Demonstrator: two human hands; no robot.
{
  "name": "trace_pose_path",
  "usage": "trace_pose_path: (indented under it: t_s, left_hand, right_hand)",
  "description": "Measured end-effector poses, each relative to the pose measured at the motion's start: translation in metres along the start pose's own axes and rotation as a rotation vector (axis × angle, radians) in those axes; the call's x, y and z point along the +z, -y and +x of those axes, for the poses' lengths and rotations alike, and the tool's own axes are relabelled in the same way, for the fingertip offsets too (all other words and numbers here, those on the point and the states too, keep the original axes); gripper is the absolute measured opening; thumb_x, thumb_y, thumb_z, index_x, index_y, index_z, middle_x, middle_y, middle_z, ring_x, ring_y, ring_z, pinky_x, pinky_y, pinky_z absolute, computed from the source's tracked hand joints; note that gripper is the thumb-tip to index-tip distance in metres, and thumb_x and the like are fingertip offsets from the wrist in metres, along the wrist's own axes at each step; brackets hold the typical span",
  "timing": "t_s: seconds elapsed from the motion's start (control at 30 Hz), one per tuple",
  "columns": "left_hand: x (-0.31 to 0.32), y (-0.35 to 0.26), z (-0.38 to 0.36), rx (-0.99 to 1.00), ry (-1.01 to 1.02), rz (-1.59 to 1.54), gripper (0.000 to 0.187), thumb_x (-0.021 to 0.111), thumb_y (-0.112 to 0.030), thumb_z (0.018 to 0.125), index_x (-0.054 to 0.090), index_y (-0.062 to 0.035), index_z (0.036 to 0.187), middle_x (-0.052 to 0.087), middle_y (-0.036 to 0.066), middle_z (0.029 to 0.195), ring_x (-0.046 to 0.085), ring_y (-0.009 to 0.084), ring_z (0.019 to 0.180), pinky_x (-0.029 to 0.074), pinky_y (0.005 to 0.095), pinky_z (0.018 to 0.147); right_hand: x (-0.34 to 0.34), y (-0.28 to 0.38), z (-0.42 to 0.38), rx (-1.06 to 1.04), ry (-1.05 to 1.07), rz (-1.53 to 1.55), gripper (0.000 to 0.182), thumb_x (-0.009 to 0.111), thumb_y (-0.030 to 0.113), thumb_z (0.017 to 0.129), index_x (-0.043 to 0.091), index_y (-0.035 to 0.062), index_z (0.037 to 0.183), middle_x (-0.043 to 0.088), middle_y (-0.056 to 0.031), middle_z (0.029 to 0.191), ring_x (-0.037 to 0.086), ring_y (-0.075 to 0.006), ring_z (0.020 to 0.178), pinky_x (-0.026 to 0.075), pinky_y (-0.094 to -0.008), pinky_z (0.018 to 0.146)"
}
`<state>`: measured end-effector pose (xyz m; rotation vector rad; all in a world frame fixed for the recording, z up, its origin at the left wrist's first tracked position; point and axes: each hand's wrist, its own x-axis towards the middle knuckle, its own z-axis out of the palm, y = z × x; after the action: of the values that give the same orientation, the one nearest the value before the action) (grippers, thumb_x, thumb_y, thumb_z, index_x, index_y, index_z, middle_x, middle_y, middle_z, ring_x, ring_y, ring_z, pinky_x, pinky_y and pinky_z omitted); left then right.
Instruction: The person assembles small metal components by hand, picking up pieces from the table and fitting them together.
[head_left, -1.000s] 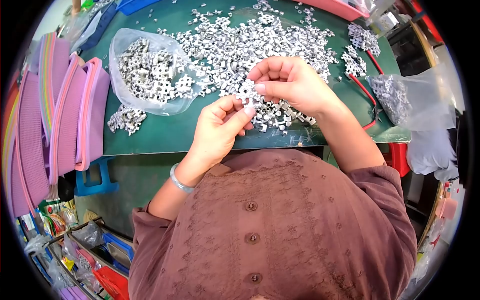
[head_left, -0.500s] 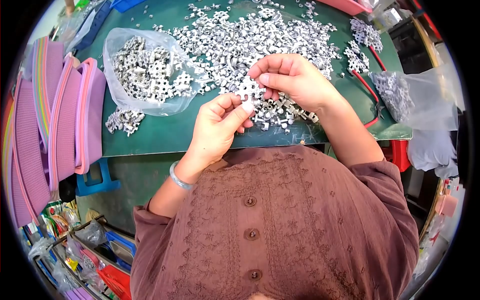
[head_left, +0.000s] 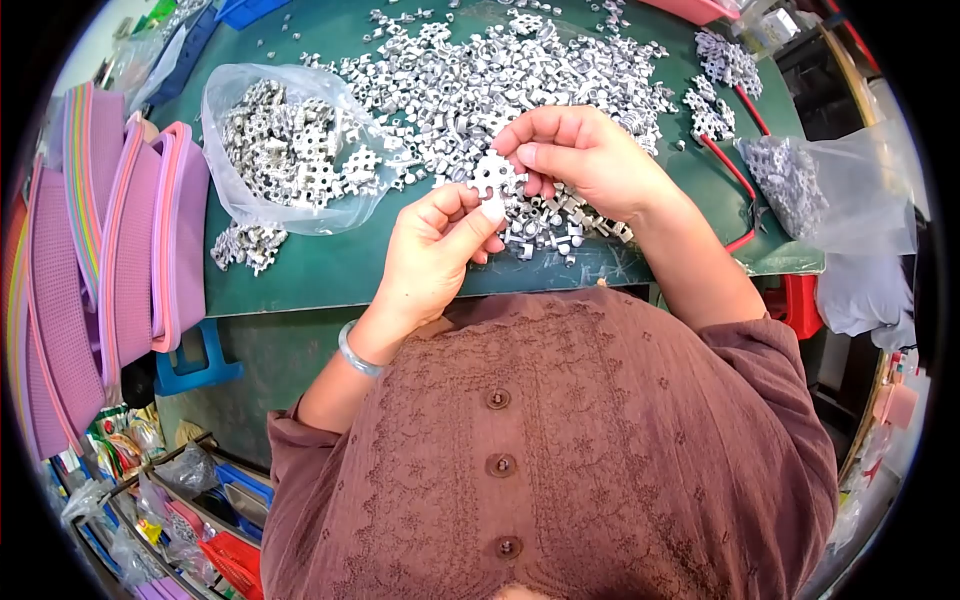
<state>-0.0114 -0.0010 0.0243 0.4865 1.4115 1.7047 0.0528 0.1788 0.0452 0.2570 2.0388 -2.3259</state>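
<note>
Between my two hands is a small silvery cluster of joined metal pieces (head_left: 492, 174) with knobs and gaps along its outline. My left hand (head_left: 437, 238) pinches its lower edge between thumb and fingers. At its upper right edge, my right hand (head_left: 572, 158) is closed, thumb against forefinger; whether a small loose piece is between those fingertips is hidden. Just beyond lies a wide heap of loose silvery metal pieces (head_left: 500, 85). Some loose pieces (head_left: 545, 228) also lie below my right hand, near the table edge.
A clear plastic bag (head_left: 222, 160) of joined clusters stands left, with another small pile (head_left: 248, 247) before it. Red-handled pliers (head_left: 735, 170) and more clusters (head_left: 727, 62) lie right, near a filled bag (head_left: 785, 185). Purple bags (head_left: 120, 250) crowd the green table's (head_left: 300, 275) left side.
The cluster has turned slightly and shows more of its flat face. Both hands keep nearly the same grip and place; the whole view has shifted a little.
</note>
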Motion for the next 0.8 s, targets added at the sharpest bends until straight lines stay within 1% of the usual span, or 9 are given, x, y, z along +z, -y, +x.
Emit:
trace_pose_path:
  t_s: [0.33,0.8]
  left_hand:
    - [0.0018,-0.0020,-0.0021,-0.006,-0.003,0.026,0.008,0.053,-0.009,0.084,0.055,-0.0034,0.089,0.059,0.002,0.075,0.053,0.0065,0.061,0.040,0.0179,0.053]
    - [0.0041,-0.0023,-0.0057,-0.012,0.014,0.023,0.007,0.054,-0.009,0.083,0.055,-0.0035,0.088,0.058,0.003,0.076,0.053,0.0070,0.061,0.041,0.0182,0.054]
  right_hand:
    - [0.0028,0.0034,-0.0018,-0.022,0.004,0.003,0.016,0.050,0.007,0.082,0.058,0.0010,0.095,0.056,0.0017,0.072,0.051,-0.0043,0.059,0.041,-0.0163,0.052]
    - [0.0046,0.0042,-0.0051,-0.046,0.011,-0.050,0.020,0.050,0.006,0.081,0.059,0.0015,0.098,0.057,0.0002,0.071,0.049,-0.0045,0.058,0.042,-0.0181,0.053]
